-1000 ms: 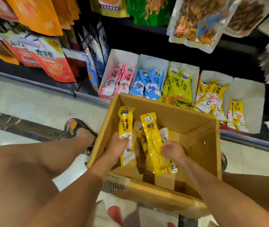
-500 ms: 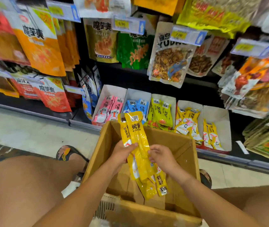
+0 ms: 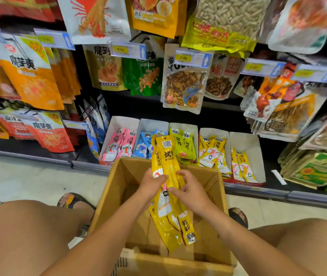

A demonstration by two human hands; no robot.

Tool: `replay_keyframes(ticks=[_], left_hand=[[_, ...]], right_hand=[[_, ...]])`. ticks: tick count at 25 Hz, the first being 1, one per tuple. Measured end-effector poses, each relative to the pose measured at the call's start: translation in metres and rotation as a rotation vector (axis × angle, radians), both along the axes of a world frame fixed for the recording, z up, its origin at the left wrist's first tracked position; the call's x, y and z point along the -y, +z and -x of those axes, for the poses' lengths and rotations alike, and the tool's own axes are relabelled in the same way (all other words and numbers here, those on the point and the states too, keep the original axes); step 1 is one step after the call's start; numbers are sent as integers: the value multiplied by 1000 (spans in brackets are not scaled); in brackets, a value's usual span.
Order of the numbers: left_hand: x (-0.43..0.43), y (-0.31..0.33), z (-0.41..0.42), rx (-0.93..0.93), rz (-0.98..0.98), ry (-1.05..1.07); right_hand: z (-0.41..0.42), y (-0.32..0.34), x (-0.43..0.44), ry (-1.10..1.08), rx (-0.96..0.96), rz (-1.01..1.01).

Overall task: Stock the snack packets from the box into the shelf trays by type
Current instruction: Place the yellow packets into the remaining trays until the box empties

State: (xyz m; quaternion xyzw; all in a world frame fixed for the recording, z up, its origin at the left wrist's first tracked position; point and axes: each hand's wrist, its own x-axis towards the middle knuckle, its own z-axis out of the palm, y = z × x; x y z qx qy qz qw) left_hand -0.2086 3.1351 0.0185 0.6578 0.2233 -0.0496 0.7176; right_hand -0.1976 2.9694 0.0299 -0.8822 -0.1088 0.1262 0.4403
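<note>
A bundle of long yellow snack packets [image 3: 167, 162] stands upright over the open cardboard box [image 3: 118, 182]. My left hand [image 3: 151, 183] grips the bundle from the left. My right hand [image 3: 191, 191] holds it from the right, thumb across the front and fingertips lifted. The packets' lower ends hang inside the box. Behind the box, white shelf trays hold pink packets [image 3: 118, 145], blue packets [image 3: 143, 145], green packets [image 3: 182, 144], and yellow packets [image 3: 212, 154] in two trays, the far-right tray [image 3: 248, 144] partly filled.
Hanging snack bags and price tags [image 3: 127, 49] crowd the shelves above the trays. My bare knees flank the box, with sandalled feet [image 3: 73, 202] on the pale tiled floor. Stacked green-and-yellow packs [image 3: 316, 170] sit at the right on the bottom shelf.
Both hands lifted the yellow packets out of the box bottom and brought them together into one upright bundle. My view tilted up toward the shelves.
</note>
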Motion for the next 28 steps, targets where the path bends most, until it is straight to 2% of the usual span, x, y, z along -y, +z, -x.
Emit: replay_keyframes(ticks=[4, 10, 21, 24, 28], left_hand=[[15, 10, -10, 61, 6, -61], [21, 10, -12, 98, -12, -162], [7, 6, -6, 36, 18, -86], [9, 8, -7, 22, 28, -87], [22, 16, -11, 76, 105, -97]], right_hand=[[-3, 20, 15, -64, 9, 21], [1, 27, 28, -84, -27, -94], [-7, 42, 34, -261, -259, -383], [-10, 37, 33, -223, -269, -384], [-9, 34, 34, -192, -184, -448]])
